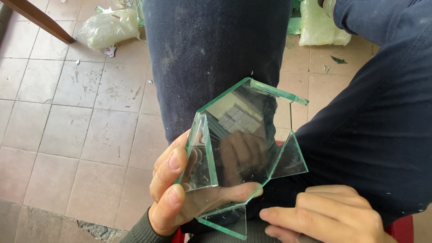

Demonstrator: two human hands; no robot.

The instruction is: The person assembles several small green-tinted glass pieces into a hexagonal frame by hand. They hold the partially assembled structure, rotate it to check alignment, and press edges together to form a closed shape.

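Left hand grips an open glass shell over the lap; right hand rests below it.

Left fingers clamp one side panel of the glass piece, thumb inside on its base, tilting the hollow toward the camera, probably for inspection. Right hand loosely curled, grasping nothing, just beside the lower panel. Shell empty but for specks. Plastic bags lie on the tiled floor.

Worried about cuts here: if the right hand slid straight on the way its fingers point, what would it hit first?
Probably the glass piece: the right hand points left at its lower flap's edge, nearly touching; beyond lies the left hand. Depth is uncertain.
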